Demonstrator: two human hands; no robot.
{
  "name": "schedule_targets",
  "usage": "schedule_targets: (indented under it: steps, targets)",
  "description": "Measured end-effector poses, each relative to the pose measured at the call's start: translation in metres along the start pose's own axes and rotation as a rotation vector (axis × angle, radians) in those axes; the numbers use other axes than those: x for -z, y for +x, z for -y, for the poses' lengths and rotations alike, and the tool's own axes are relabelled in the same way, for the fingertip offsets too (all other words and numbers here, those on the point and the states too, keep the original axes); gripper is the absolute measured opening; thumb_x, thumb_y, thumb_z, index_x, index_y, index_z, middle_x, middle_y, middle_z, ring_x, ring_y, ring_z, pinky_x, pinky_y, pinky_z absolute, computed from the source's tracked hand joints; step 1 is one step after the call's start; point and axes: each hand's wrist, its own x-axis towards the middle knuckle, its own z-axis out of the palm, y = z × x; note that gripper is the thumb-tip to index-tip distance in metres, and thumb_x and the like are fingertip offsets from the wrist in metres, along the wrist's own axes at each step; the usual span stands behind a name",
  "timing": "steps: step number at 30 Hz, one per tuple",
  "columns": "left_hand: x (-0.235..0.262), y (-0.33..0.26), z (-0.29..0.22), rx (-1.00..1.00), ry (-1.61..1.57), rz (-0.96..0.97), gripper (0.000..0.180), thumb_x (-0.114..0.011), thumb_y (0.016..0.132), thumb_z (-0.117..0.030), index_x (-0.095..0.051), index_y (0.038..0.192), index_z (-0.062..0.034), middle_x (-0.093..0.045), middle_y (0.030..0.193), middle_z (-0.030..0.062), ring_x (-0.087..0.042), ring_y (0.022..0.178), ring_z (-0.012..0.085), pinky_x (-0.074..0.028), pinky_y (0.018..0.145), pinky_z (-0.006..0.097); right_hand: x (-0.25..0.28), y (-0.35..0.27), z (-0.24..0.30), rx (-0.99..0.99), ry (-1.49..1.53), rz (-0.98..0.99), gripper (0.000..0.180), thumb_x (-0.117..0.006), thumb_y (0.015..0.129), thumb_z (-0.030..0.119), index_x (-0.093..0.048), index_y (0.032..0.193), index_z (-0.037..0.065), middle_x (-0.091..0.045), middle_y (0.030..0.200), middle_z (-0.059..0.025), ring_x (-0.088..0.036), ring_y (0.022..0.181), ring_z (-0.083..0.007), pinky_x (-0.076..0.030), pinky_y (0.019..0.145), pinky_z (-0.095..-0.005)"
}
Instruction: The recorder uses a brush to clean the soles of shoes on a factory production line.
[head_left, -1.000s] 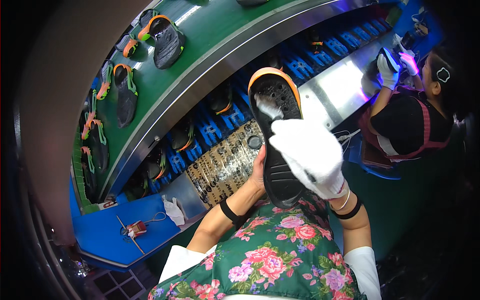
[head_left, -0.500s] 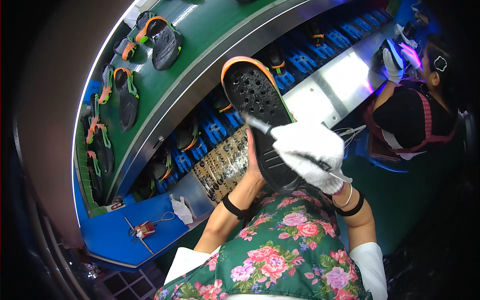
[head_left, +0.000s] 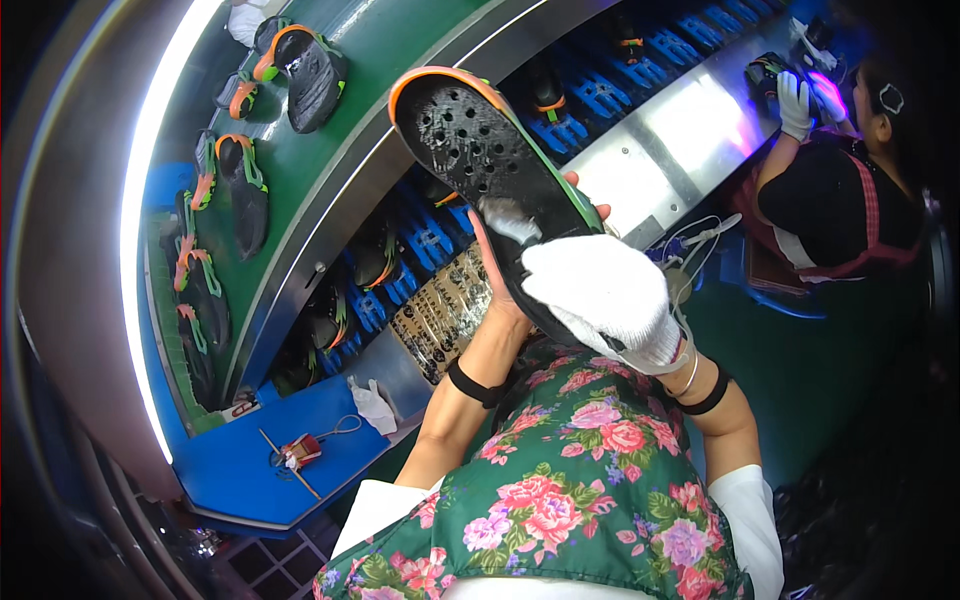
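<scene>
A black shoe sole [head_left: 470,160] with round holes and an orange-green rim lies tilted across my bare left hand [head_left: 500,285]. That hand grips it from below, thumb along the near edge and fingertips showing past the far edge. In a white knit glove, my right hand [head_left: 600,295] is closed round a brush [head_left: 512,222]. The pale bristles touch the sole's middle, below the holes. Wet, shiny streaks cover the upper part of the sole. The glove hides the brush handle and much of the sole's near end.
A green conveyor [head_left: 380,50] at the left carries several similar shoes [head_left: 315,85]. Below its metal edge are blue racks [head_left: 425,240] with more shoes. A blue table [head_left: 240,470] bears a small red object [head_left: 300,452]. At the right, a gloved co-worker [head_left: 840,190] handles a shoe.
The brush has moved down from near the holes to the sole's middle, its bristles now pressed flatter. The sole has shifted up and left, and my left fingertips now show past its far edge.
</scene>
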Motion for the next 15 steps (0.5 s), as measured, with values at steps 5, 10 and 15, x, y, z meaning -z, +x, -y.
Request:
schedule_targets:
  steps: [5,10,15]
  targets:
    - [-0.003,0.002,-0.001,0.007,-0.069,-0.122,0.106,-0.045,0.083,-0.086,-0.03,0.157,-0.0107,-0.047,0.149,0.0194,-0.054,0.126,0.0511,-0.049,0.1,0.064,0.01,-0.006,-0.01,-0.025,0.131,-0.086,0.025,-0.074,0.077,-0.003,-0.076,0.101,0.005,-0.076,0.104,-0.0133,-0.073,0.093,-0.0303,-0.058,0.082,-0.0389]
    - [0.005,0.008,-0.003,0.15,-0.124,0.071,0.107,-0.045,0.08,-0.089,-0.033,0.156,-0.015,-0.049,0.142,0.0346,-0.059,0.115,0.0551,-0.05,0.097,0.065,-0.003,-0.02,0.004,0.122,-0.034,-0.004,0.027,-0.076,0.077,-0.004,-0.076,0.102,0.005,-0.075,0.105,-0.0127,-0.073,0.095,-0.0303,-0.059,0.082,-0.0389]
    - [-0.001,0.005,0.001,0.095,-0.16,0.044,0.108,-0.044,0.079,-0.091,-0.031,0.156,-0.0178,-0.049,0.143,0.0327,-0.057,0.116,0.0573,-0.049,0.096,0.068,0.016,-0.025,0.001,-0.051,0.139,-0.062,0.023,-0.077,0.077,-0.003,-0.076,0.099,0.005,-0.075,0.103,-0.0123,-0.072,0.095,-0.0301,-0.059,0.082,-0.0383]
